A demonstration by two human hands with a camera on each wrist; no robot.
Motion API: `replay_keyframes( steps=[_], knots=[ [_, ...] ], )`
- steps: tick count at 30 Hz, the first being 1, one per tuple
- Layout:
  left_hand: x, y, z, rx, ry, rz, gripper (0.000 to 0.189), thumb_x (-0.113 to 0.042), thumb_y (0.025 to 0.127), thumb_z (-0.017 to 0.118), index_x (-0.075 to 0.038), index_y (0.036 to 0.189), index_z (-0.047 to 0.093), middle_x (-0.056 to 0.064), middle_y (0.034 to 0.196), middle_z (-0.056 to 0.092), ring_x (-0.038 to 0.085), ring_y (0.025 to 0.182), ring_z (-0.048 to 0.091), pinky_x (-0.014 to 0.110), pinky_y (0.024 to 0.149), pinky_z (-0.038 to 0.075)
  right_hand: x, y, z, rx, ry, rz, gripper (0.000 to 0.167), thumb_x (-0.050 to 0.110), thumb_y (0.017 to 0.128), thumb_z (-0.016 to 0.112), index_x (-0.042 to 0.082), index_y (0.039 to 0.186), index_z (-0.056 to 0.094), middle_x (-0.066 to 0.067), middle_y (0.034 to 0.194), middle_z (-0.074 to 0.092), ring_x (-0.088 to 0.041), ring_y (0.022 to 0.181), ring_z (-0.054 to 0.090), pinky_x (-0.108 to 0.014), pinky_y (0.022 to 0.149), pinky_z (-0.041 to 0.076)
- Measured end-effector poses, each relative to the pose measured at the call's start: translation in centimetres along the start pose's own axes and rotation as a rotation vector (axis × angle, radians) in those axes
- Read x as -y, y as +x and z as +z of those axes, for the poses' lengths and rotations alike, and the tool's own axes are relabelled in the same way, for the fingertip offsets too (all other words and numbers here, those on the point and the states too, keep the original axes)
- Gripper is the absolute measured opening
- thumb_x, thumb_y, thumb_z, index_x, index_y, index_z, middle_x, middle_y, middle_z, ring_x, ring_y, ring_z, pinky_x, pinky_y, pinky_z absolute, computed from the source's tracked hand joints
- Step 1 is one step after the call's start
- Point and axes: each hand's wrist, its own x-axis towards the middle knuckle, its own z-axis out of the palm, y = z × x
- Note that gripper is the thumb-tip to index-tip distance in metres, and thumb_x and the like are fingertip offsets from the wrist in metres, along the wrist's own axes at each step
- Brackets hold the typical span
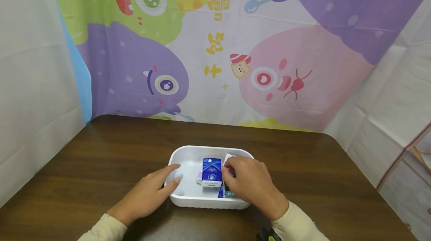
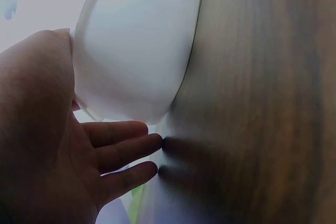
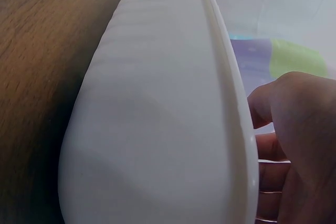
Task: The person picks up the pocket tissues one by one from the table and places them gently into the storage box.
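A white plastic basin [image 1: 188, 203] stands on the table, its outer wall filling much of both wrist views. Inside, a blue tissue pack [image 1: 212, 170] with a white end lies over a pale purple pack [image 1: 199, 177]. To its right, another pack with a white upper edge [image 1: 229, 156] is partly covered by my right hand [image 1: 250, 179]. That hand reaches over the right rim with bent fingers; its fingertips are hidden among the packs. My left hand [image 1: 148, 192] rests at the left rim, thumb and forefinger reaching inside. Its other fingers [image 2: 128, 150] extend loosely along the outside.
The brown wooden table [image 1: 111, 158] surrounds the basin. Behind it hangs a cloth [image 1: 208, 98] printed with cartoon monsters. White cloth walls [image 1: 33, 84] flank both sides. A dark object [image 1: 268, 234] with a yellow-green mark sits by the right sleeve.
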Motion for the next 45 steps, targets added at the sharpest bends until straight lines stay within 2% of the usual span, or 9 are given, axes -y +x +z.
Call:
replay_keyframes(
  steps=[13,22,29,45],
  knots=[
    [0.1,0.0,0.1,0.004,-0.008,0.008,0.049,-0.044,0.104,0.051,-0.017,0.144,0.055,0.01,0.139,0.059,0.031,0.127,0.055,0.055,0.103,0.043,-0.6,0.1,0.1,0.006,-0.016,0.036,0.015,0.031,0.09,0.07,0.024,0.077,0.069,0.018,0.062,0.05,-0.004,0.054,0.046,-0.028,0.046,0.037],
    [0.1,0.0,0.1,0.001,-0.004,0.01,0.049,-0.044,0.104,0.051,-0.017,0.144,0.055,0.01,0.139,0.059,0.031,0.127,0.055,0.054,0.103,0.043,-0.7,0.1,0.0,0.009,-0.019,0.039,0.016,0.03,0.09,0.069,0.023,0.076,0.068,0.016,0.061,0.049,-0.006,0.053,0.045,-0.028,0.046,0.036],
    [-0.1,0.0,0.0,0.004,-0.008,-0.001,0.049,-0.044,0.104,0.051,-0.016,0.144,0.055,0.01,0.139,0.059,0.032,0.128,0.055,0.055,0.104,0.043,-0.9,0.3,-0.1,0.041,-0.004,0.058,0.017,0.031,0.091,0.069,0.021,0.078,0.069,0.016,0.058,0.044,-0.006,0.052,0.043,-0.027,0.045,0.034],
    [-0.1,0.1,0.0,0.007,-0.004,-0.008,0.049,-0.045,0.104,0.051,-0.017,0.145,0.055,0.01,0.139,0.059,0.031,0.127,0.055,0.055,0.103,0.043,-1.4,0.4,-0.1,0.045,0.004,0.099,0.016,0.031,0.091,0.069,0.02,0.08,0.072,0.015,0.063,0.054,-0.005,0.053,0.045,-0.024,0.046,0.038]
  ],
)
